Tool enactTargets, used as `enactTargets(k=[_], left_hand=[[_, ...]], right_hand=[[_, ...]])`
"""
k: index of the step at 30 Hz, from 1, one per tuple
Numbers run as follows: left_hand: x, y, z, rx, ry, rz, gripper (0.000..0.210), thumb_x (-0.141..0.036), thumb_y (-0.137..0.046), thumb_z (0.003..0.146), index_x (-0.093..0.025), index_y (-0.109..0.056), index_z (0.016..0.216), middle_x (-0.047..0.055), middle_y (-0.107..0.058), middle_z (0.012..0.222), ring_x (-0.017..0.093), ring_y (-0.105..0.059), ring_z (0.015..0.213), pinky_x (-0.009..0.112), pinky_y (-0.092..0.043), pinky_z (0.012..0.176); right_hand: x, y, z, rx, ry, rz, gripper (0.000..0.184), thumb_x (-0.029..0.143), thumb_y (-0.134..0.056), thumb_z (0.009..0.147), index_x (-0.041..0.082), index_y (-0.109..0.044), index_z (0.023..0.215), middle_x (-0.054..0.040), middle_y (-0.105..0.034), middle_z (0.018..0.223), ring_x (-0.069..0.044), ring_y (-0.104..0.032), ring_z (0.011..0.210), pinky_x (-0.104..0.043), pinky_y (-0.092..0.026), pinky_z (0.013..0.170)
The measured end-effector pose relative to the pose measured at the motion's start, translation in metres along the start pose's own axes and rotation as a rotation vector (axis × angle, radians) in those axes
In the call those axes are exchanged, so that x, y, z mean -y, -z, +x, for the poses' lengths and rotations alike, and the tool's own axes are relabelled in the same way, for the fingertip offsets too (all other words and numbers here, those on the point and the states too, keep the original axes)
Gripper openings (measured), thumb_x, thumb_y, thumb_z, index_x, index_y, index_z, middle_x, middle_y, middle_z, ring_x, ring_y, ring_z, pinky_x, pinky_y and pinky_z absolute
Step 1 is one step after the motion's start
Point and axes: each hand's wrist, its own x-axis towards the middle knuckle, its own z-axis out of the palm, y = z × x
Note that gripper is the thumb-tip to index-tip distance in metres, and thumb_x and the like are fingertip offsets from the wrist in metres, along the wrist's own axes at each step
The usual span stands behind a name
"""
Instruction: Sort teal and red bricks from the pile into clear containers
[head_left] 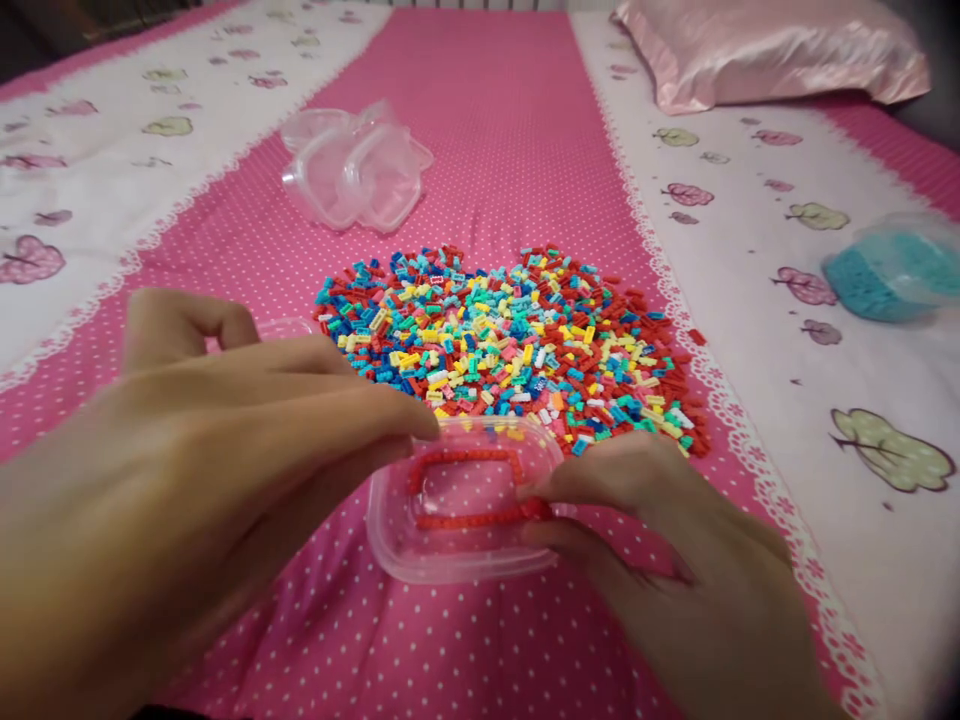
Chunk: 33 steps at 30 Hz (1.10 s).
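A shallow clear plastic container (pixel 457 560) lies in front of me on the pink dotted bedspread. Inside it shows a rectangular outline of small red toy bricks (pixel 469 521). My right hand (pixel 667 540) is at the container's right side, thumb and forefinger pinched on a red brick (pixel 535 509) at the outline's right end. From the left, my left hand (pixel 247 440) reaches over the container's upper left rim. Its forefinger and thumb are close together, and whatever is between their tips is hidden. Just beyond lies a wide heap of small multicoloured bricks (pixel 480 330).
Several clear plastic containers or lids (pixel 360 170) lie stacked beyond the heap to the left. A tub with turquoise contents (pixel 874 275) stands at the right. A pink satin pillow (pixel 772 50) rests at the far right. Another clear rim (pixel 285 327) peeks out behind my left hand.
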Motion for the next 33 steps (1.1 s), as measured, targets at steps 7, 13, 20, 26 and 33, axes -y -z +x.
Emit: enactTargets(k=[7, 13, 20, 26, 33], left_hand=[[-0.044, -0.006, 0.013, -0.097, -0.099, -0.23, 0.034, -0.025, -0.042, 0.114, -0.027, -0.068, 0.094, -0.009, -0.072, 0.083, 0.012, -0.062, 0.073, 0.037, -0.03, 0.083], [-0.052, -0.009, 0.019, -0.138, -0.165, -0.194, 0.05, -0.025, -0.034, 0.117, -0.024, -0.065, 0.078, -0.008, -0.069, 0.071, 0.013, -0.06, 0.076, 0.04, -0.024, 0.085], [-0.059, 0.008, 0.018, -0.015, -0.269, -0.055, 0.051, -0.036, -0.031, 0.117, -0.027, -0.073, 0.089, -0.007, -0.074, 0.081, 0.016, -0.063, 0.085, 0.041, -0.024, 0.099], [-0.058, 0.016, 0.028, 0.042, -0.504, -0.013, 0.053, -0.021, -0.026, 0.116, -0.024, -0.073, 0.094, -0.002, -0.074, 0.086, 0.018, -0.06, 0.091, 0.035, -0.036, 0.09], [-0.032, 0.022, 0.044, 0.145, -0.539, -0.026, 0.042, -0.029, -0.038, 0.115, -0.025, -0.071, 0.088, -0.001, -0.074, 0.081, 0.02, -0.063, 0.091, 0.035, -0.04, 0.088]], right_hand=[[0.016, -0.01, 0.0, -0.06, 0.023, 0.1, 0.017, 0.034, -0.077, 0.096, 0.026, -0.066, 0.086, 0.0053, -0.07, 0.075, -0.014, -0.067, 0.07, -0.026, -0.052, 0.065], [0.026, -0.012, -0.001, -0.114, 0.044, 0.098, 0.03, 0.034, -0.073, 0.099, 0.024, -0.053, 0.08, 0.0066, -0.063, 0.069, -0.012, -0.061, 0.063, -0.025, -0.046, 0.06], [0.025, -0.009, -0.01, -0.1, 0.068, 0.064, 0.023, 0.031, -0.066, 0.103, 0.025, -0.053, 0.084, 0.0048, -0.061, 0.073, -0.014, -0.058, 0.068, -0.026, -0.045, 0.063], [0.022, -0.011, -0.014, -0.047, 0.02, 0.057, 0.018, 0.023, -0.071, 0.095, 0.025, -0.055, 0.087, 0.0032, -0.063, 0.077, -0.017, -0.058, 0.071, -0.027, -0.043, 0.064], [0.021, -0.004, -0.007, -0.129, 0.026, 0.096, 0.035, 0.058, -0.065, 0.099, 0.025, -0.059, 0.095, 0.001, -0.072, 0.083, -0.018, -0.069, 0.075, -0.031, -0.052, 0.068]])
